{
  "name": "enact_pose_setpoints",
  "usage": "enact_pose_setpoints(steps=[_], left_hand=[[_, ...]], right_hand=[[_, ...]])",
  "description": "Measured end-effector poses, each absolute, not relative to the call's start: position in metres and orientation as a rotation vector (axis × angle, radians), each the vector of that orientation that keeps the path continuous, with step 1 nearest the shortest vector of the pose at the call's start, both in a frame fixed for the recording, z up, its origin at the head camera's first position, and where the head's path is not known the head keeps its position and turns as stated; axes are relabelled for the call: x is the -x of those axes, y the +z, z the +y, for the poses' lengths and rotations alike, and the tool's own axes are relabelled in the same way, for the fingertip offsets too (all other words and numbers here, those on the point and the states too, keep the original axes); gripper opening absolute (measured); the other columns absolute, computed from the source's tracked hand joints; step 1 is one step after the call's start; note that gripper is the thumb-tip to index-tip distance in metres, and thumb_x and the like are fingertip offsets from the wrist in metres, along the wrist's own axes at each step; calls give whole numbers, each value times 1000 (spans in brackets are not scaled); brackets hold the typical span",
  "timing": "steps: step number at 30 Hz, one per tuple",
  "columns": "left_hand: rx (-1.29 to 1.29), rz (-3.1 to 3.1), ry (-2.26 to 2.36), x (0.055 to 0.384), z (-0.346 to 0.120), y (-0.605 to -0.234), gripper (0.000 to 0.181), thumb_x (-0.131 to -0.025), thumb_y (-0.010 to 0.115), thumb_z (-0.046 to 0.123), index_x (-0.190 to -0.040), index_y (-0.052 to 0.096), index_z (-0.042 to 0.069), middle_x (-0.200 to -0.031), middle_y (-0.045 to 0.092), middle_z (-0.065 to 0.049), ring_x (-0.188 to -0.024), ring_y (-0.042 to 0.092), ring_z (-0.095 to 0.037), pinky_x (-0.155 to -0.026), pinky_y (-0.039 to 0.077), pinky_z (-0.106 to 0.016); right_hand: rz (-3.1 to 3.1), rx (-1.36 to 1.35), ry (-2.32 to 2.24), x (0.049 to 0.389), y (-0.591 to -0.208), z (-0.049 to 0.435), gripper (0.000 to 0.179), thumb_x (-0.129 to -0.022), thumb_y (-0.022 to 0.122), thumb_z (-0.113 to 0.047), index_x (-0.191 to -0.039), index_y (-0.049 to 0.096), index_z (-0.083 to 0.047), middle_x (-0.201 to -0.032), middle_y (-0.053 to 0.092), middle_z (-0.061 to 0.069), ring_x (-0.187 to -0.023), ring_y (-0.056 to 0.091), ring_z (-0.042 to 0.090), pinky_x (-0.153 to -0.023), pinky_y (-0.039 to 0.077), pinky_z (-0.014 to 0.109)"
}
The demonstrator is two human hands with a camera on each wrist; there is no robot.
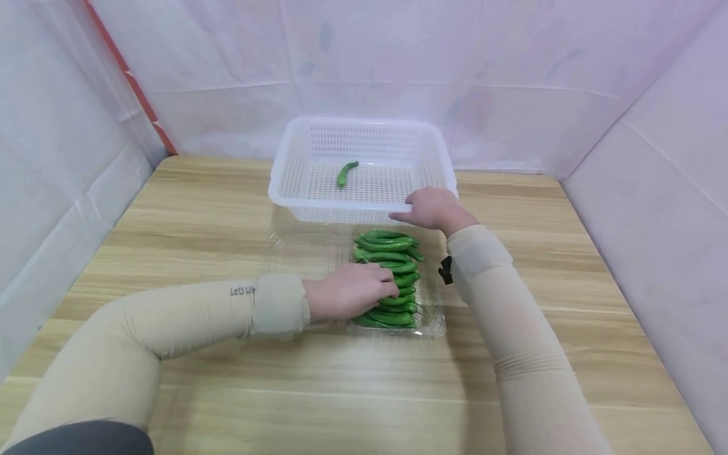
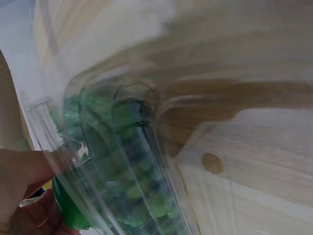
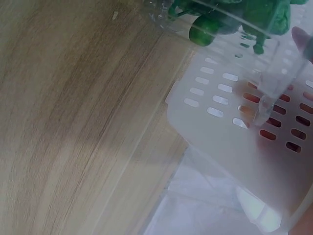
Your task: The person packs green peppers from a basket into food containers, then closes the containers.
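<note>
Several long green peppers lie side by side in the right half of a clear plastic clamshell box. My left hand reaches over them from the left. In the left wrist view its thumb and fingers pinch a green pepper, partly seen through the clear plastic wall. Behind the box stands a white perforated basket with one green pepper on its bottom. At the basket's front right corner my right hand grips the rim, thumb on the outside.
The box's clear lid lies folded out to the left, partly under the left forearm. Everything stands on a wood-grain table. Pale cloth walls surround it at the back and both sides.
</note>
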State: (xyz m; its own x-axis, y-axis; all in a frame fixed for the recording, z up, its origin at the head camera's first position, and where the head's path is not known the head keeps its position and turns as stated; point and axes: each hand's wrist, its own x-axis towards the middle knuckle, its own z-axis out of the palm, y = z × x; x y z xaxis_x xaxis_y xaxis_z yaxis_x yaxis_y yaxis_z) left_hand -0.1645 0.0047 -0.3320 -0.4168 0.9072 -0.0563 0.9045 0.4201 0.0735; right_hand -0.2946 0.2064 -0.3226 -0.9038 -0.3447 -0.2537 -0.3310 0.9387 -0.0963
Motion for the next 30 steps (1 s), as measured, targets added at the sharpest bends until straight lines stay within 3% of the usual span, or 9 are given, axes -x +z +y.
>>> enact_pose_setpoints(steps=[7, 13, 19, 30], left_hand=[[-1735, 2576, 56, 170, 2, -340, 30, -84, 70, 21, -113, 65, 17, -107, 61, 4, -98, 52, -13, -85, 43, -26], [-1792, 2568, 82, 172, -8, -337, 34, -84, 70, 27, -115, 64, 13, -111, 59, 0, -100, 52, -16, -86, 43, -29], [-1635, 2637, 95, 179, -17, -330, 39, -85, 68, 33, -117, 63, 11, -114, 56, -4, -100, 52, -18, -88, 42, -30], [-1563, 2661, 113, 186, -16, -324, 43, -86, 63, 43, -113, 63, 10, -108, 56, -3, -94, 52, -16, -84, 44, -30]], right_hand=[[2832, 503, -71, 295, -323, 206, 54, -87, 46, -62, -88, 62, -10, -80, 59, 7, -69, 53, 22, -60, 43, 37], [2830, 523, -69, 294, -323, 205, 54, -87, 46, -63, -87, 61, -11, -79, 60, 6, -70, 55, 22, -61, 45, 38], [2832, 513, -51, 293, -320, 206, 54, -87, 46, -62, -88, 62, -10, -80, 60, 7, -70, 55, 23, -61, 45, 39], [2853, 539, -76, 294, -322, 205, 51, -87, 47, -60, -71, 51, -12, -67, 50, 4, -61, 47, 20, -55, 39, 34]])
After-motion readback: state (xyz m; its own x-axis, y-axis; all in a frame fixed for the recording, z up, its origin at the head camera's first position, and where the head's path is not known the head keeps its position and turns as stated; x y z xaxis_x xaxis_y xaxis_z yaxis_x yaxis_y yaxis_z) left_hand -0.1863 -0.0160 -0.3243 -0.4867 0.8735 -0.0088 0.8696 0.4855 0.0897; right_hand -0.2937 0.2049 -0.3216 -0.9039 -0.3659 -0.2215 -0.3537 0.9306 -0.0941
